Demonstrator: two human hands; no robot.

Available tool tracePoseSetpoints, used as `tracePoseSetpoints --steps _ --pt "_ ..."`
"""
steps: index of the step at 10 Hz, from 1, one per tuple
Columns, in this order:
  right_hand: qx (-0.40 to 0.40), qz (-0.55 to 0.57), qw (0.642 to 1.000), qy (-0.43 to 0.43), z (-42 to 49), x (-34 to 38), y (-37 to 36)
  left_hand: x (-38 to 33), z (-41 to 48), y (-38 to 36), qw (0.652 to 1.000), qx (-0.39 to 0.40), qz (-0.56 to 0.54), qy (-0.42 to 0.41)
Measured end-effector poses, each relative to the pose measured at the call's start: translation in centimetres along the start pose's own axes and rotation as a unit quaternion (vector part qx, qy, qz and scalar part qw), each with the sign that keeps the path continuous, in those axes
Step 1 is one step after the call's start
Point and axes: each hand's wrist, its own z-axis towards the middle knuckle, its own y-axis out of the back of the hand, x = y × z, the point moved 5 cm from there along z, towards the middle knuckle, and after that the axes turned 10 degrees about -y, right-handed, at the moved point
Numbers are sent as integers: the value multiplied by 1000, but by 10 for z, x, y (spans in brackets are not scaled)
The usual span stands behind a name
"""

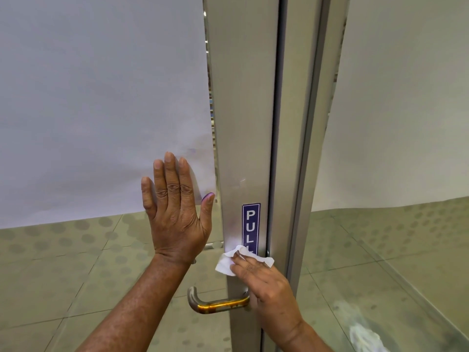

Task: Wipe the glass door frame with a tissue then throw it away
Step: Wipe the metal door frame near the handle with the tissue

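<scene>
White tissue on silver frame; blue sign, white letters; brass handle; grey-dotted floor.

**One sign: "PULL"**

A narrow blue sticker stands upright on the metal door frame, above the door handle. White capital letters run down it, reading "PULL". The last letter is partly covered by a white tissue. No other writing is readable.

My right hand and the tissue cover the last letter of the PULL sticker. Below the sticker, that hand hides the handle's mounting end. The frame is cut off above.
</scene>
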Motion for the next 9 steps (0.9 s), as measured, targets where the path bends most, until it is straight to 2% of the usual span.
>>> tracePoseSetpoints --steps 1,3,4,6,7,9 --pt "25 57 995 -74 -6 4 2 0 0 -1 1000 -4 0 -2" --pt "57 146 964 -216 -16 -5 1 1 -1 -2 1000 -10 2 -1" --pt "70 175 951 -244 -17 -7 8 0 0 -1 1000 -11 -2 0" --pt "66 202 936 -281 -46 4 11 -1 2 2 1000 -16 -2 4" --pt "40 174 937 -300 -40 0 15 -2 2 3 1000 -16 -6 6" --pt "93 91 975 -182 -31 3 9 -1 2 2 1000 -23 -5 4"
